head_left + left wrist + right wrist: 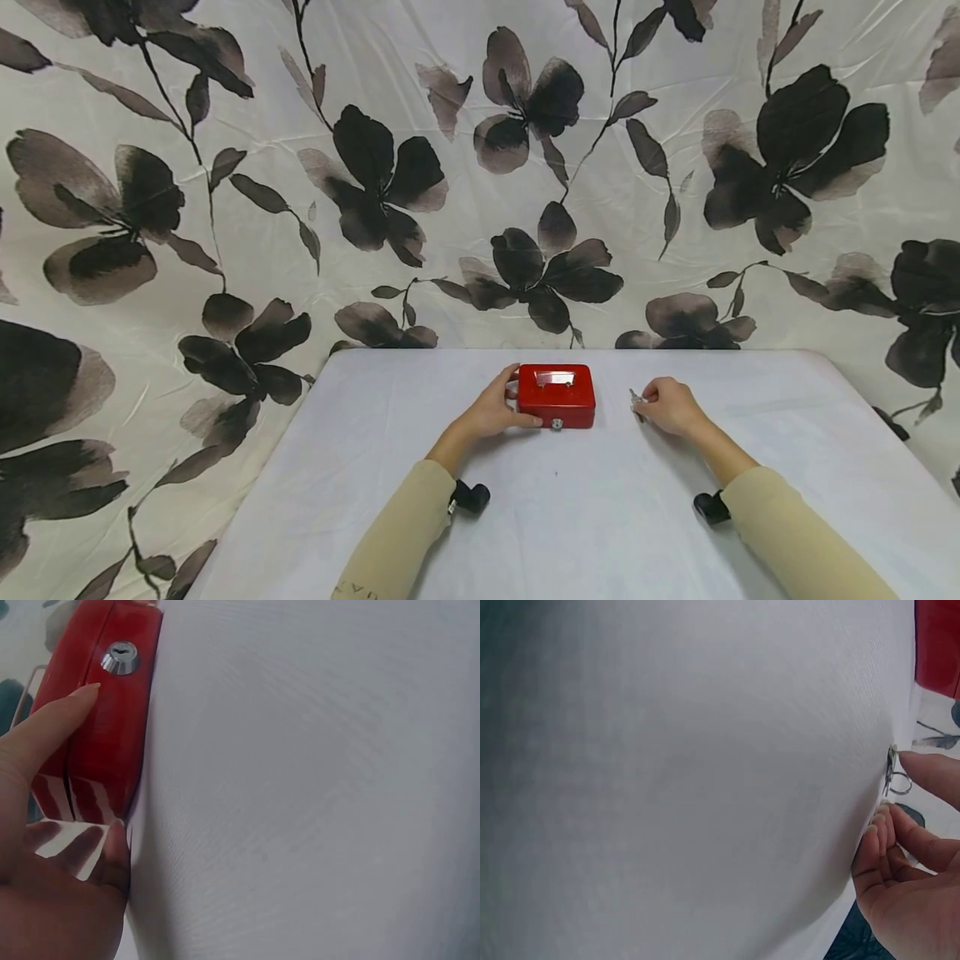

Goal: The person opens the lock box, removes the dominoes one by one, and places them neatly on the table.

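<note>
A red metal cash box [556, 397] stands on the white-covered table, its silver lock [120, 658] on the front face. On its lid lies a thin metal handle [555, 379]. My left hand [496, 408] grips the box at its left side, the thumb pressed to the front near the lock and the other fingers round the end. To the right of the box, my right hand [670, 406] holds small silver keys [637, 402] on a ring [901, 783] between thumb and fingertips, down at the tabletop.
The white cloth table [570, 517] reaches back to a hanging curtain [450, 200] with dark flowers. Black wrist cameras [471, 498] sit under both beige sleeves [405, 533].
</note>
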`<action>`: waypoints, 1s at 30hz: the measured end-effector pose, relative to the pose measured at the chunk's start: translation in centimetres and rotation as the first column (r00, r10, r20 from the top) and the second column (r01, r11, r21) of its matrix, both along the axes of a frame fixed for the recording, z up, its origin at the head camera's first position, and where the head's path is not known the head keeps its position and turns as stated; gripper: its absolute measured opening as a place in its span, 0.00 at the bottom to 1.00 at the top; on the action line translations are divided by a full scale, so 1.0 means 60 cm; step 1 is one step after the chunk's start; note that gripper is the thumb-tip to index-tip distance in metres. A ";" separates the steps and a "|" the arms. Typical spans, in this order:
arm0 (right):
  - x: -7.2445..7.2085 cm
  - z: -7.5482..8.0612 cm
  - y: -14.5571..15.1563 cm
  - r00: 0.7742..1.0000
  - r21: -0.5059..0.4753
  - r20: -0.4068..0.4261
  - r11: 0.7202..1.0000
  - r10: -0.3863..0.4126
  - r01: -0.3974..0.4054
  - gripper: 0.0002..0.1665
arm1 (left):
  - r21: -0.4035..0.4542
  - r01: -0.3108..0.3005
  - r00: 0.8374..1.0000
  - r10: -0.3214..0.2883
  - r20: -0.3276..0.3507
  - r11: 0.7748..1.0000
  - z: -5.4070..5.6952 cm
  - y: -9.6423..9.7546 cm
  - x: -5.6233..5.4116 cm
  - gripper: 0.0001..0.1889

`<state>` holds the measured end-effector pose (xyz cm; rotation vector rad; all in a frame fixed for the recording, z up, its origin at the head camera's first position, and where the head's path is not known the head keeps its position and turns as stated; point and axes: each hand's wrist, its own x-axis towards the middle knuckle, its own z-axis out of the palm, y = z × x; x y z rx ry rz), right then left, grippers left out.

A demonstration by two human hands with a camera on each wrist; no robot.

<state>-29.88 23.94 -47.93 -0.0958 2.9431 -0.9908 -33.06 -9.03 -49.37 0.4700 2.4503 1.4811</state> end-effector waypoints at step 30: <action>-0.011 0.003 -0.018 0.998 0.045 0.034 0.997 -0.058 0.056 0.12 | -0.040 0.036 0.999 -0.035 0.019 0.999 -0.011 -0.002 -0.014 0.55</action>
